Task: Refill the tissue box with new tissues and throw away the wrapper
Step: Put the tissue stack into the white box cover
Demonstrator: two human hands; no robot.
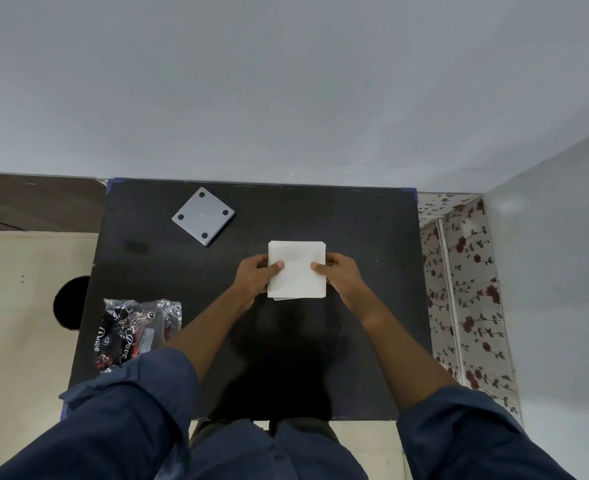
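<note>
Rolled blue sleeves [140, 403] framing view. Left hand [255, 275] and right hand [341, 271] pinching tissue stack [296, 268] over black table [286, 341]; keeping edges squared (box hidden beneath?). Wrapper [137, 330] lying near left, grey panel [203, 215] well apart.

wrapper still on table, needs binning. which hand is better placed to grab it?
Left. The wrapper lies at the table's near-left corner, beside the left forearm. Both hands, left and right, hold the tissue stack; the right would cross over.

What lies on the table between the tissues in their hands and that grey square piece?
Nothing visible. Both hands, left and right, hold the tissues; only bare table separates them from the grey piece.
</note>
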